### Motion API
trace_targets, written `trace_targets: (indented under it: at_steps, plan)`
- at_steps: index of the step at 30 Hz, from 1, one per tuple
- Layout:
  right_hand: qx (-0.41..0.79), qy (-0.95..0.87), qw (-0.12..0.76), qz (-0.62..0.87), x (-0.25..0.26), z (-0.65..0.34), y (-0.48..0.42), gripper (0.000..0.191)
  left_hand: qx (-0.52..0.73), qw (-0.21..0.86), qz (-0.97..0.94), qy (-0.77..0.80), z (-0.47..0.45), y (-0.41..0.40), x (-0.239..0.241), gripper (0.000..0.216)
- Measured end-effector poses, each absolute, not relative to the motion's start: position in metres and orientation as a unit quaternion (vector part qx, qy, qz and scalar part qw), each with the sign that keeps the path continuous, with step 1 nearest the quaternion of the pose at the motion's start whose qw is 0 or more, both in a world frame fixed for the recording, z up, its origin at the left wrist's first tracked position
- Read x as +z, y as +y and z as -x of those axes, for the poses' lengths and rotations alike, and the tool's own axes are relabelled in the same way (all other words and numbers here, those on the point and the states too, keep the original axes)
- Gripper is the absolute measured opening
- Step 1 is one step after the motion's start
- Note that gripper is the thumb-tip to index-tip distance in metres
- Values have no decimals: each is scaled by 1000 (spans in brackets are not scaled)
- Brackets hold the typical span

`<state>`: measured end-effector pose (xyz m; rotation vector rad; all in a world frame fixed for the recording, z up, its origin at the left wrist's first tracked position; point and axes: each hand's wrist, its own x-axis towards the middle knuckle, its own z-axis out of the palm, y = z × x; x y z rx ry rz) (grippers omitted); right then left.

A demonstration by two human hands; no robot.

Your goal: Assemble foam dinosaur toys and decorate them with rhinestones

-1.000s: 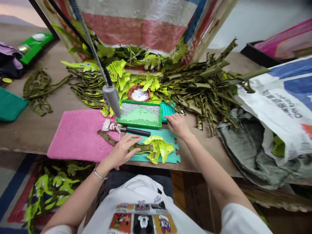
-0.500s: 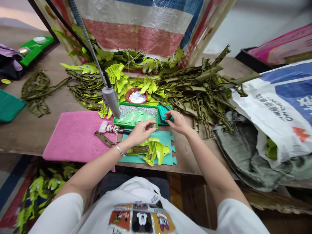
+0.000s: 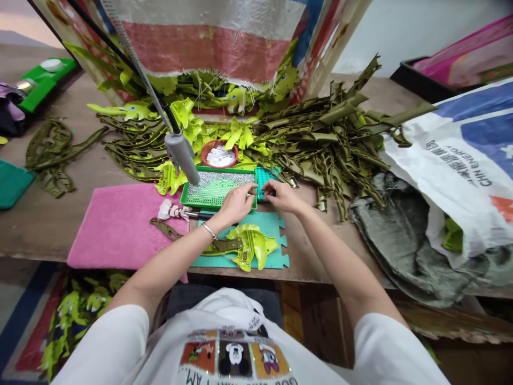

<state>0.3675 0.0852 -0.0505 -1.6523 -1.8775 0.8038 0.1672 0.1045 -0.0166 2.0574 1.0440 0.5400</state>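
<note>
My left hand rests on the near right corner of a green tray filled with small silver beads, fingers curled over its rim. My right hand is beside it, fingers pinched at the edge of a small teal gridded tray; what they pinch is too small to see. A yellow-green plastic dinosaur-shaped piece with an olive strap lies on a teal foam mat just below my hands. A black-handled tool lies left of my left wrist.
A pink towel covers the table at left. A grey nozzle on a hose hangs over the green tray. A red bowl sits behind it. Heaps of olive and yellow-green pieces fill the back; sacks lie at right.
My left hand lifted off the dinosaur piece and moved up to the green tray's corner. My right hand slid left to the teal tray's edge, close to the left hand.
</note>
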Motion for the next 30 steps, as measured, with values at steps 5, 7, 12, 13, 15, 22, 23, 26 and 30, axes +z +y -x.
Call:
trace_targets:
  at_steps: [5,7,12,13,15,22,23,26,30]
  plan:
    - [290,-708,279,580,-43,-373,86,14,237,425,-763,426,-168,107,-20,31]
    - [281,-707,311,570,-40,-376,87,15,240,469,-726,442,-176,110,-19,29]
    - [276,-671,388,569,-37,-381,92,23,224,619,-557,506,-215,127,-8,52]
    - [280,-659,401,572,-37,-382,93,26,218,630,-539,515,-223,131,-5,52]
    - [279,-631,434,579,-37,-385,90,31,208,631,-532,524,-234,137,-1,48]
    - [63,-516,510,686,-53,-394,59,8,195,595,-590,510,-230,140,14,38]
    - [58,-511,502,696,-58,-393,56,7,195,590,-597,508,-225,136,18,39]
    - [78,-502,493,707,-70,-388,53,11,208,542,-642,501,-201,119,26,46]
    - [64,-478,514,710,-79,-384,49,21,270,417,-745,444,-139,85,29,40]
